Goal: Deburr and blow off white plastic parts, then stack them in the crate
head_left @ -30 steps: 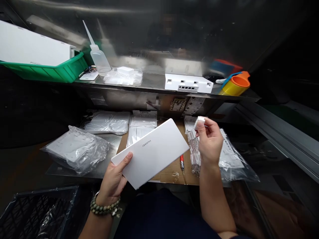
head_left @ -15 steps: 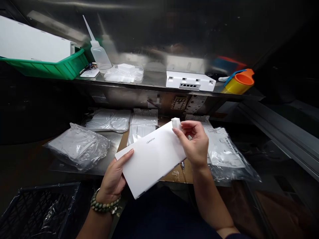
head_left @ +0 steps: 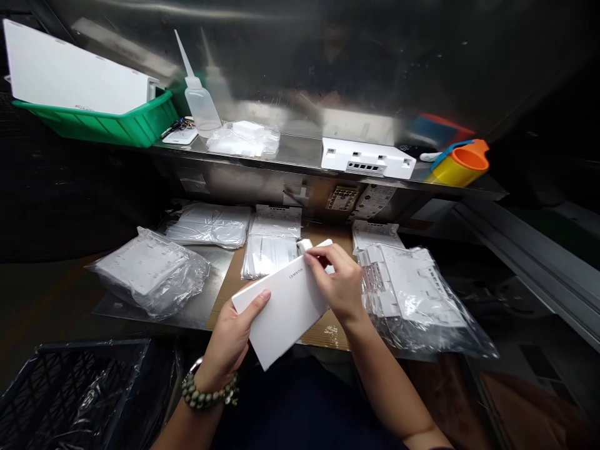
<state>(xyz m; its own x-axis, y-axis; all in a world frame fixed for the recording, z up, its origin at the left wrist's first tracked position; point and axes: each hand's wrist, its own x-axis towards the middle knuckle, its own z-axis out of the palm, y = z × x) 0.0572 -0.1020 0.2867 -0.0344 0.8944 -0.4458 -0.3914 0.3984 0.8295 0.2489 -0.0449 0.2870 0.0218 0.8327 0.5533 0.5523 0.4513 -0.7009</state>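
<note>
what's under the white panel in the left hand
Brown cardboard shows beyond the white panel; the left hand has fingers beneath it, mostly hidden. Anything else there is covered.

Dark lettering point(head_left: 296, 274) on the smooth white panel point(head_left: 284, 315) reads "HUAWEI".

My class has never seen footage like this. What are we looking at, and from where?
There is no machine here: these are a person's two bare hands, seen by a camera worn on the head, looking forward and down. The left hand holds a white panel marked HUAWEI; the right hand pinches a small white block near its upper edge. Whether block and panel touch is hard to tell. Below lies brown cardboard, with white parts in clear plastic to the left and right. The metal shelf behind bears a green bin, a squeeze bottle and a white box with sockets.
</note>
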